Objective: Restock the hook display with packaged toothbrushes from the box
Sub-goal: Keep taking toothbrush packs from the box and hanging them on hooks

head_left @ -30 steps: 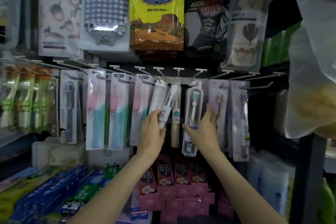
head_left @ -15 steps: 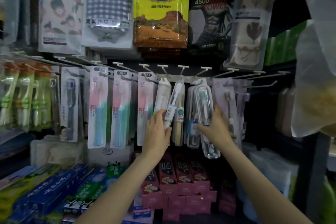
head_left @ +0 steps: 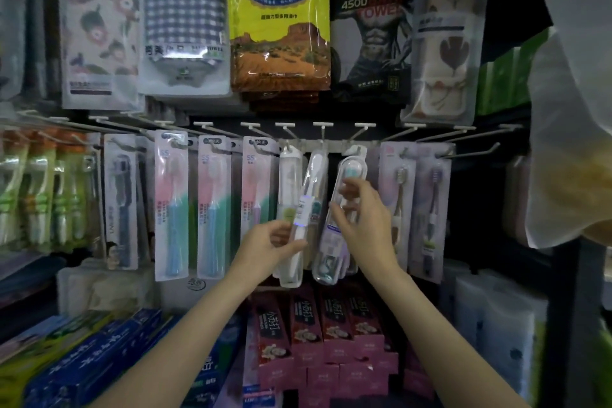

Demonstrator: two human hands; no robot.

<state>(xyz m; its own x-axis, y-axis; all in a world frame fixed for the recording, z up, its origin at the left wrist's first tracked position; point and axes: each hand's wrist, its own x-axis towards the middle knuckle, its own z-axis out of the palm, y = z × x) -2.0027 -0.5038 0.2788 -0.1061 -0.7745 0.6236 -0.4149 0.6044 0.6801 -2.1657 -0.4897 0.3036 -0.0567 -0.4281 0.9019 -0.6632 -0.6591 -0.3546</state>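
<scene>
Toothbrush packs [head_left: 341, 219] | left grip [head_left: 265, 247], right grip [head_left: 364, 222] each pinching one | toothpaste boxes [head_left: 318, 328] below

Dim shop shelving [head_left: 563, 308] crowded with hanging towel packs [head_left: 280, 20] and toothpaste boxes [head_left: 331, 334].

A shop is shown — packaged toothbrushes [head_left: 172, 202] are hung in rows on metal hooks [head_left: 323, 132], towel packs [head_left: 280, 20] are hung above, and toothpaste boxes [head_left: 306, 328] are stacked below.

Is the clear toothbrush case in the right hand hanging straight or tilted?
Tilted. The clear toothbrush case leans, top to the right near its hook and bottom swung left, while the right hand grips its middle.
</scene>
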